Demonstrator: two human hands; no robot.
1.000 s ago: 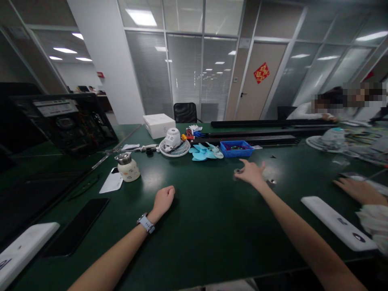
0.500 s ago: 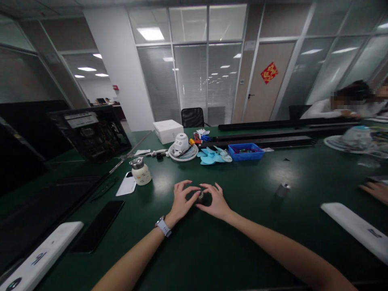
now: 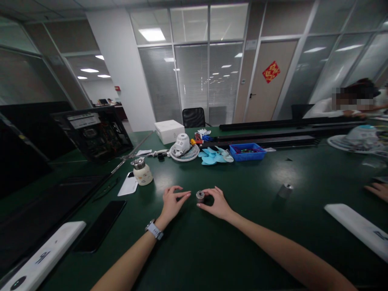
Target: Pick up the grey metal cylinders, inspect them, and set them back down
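glossy green table, glass partition, right hand

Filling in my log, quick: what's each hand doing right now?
Left hand: open, holding nothing, just beside the small metal cylinder.
Right hand: closed on that small metal cylinder.
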